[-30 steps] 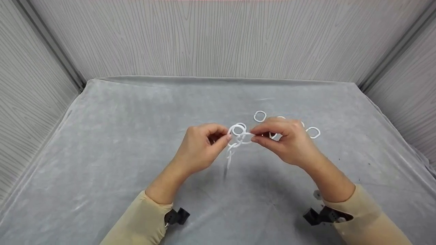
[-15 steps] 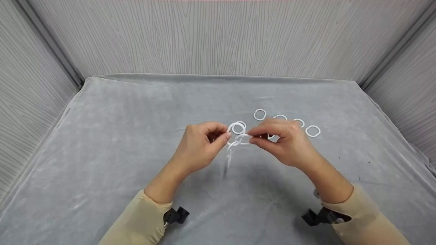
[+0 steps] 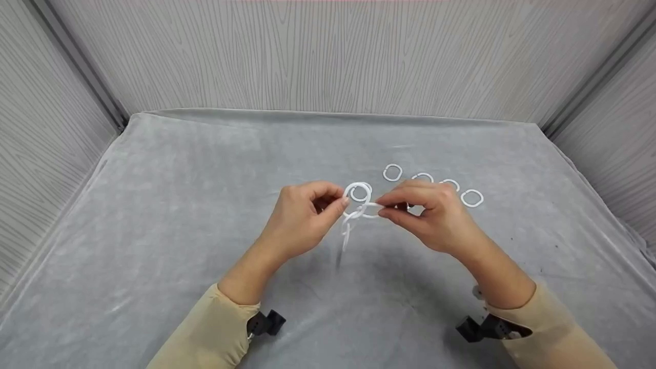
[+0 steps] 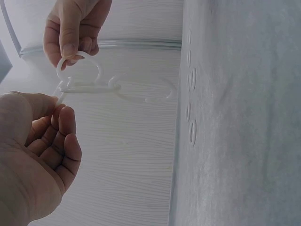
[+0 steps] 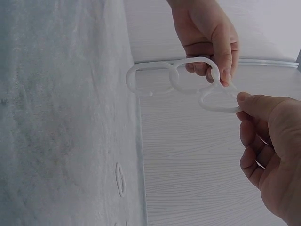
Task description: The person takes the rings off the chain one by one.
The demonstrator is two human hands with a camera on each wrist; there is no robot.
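Observation:
In the head view my left hand (image 3: 302,220) pinches a white plastic ring (image 3: 349,188) between thumb and fingertips. My right hand (image 3: 433,218) pinches a second white ring (image 3: 370,216) by its far side. Both rings meet between the hands, and several linked rings form a short chain (image 3: 346,237) that hangs down. From the left wrist, the hanging link (image 4: 87,90) shows below the ring held by the right hand (image 4: 77,28). The right wrist view has the chain (image 5: 155,66) reaching from the pinched ring (image 5: 221,110); fingertips hide where the held rings are gripped.
Loose white rings lie on the grey cloth (image 3: 205,169) beyond my right hand, among them one ring (image 3: 392,164) at the back and one ring (image 3: 472,206) at the right. Pale wood-patterned panels (image 3: 328,56) stand behind and beside the table.
Both hands keep their pinch in nearly the same place. The ring in my right hand has shifted slightly left, then back right. The loose rings show a little more past that hand.

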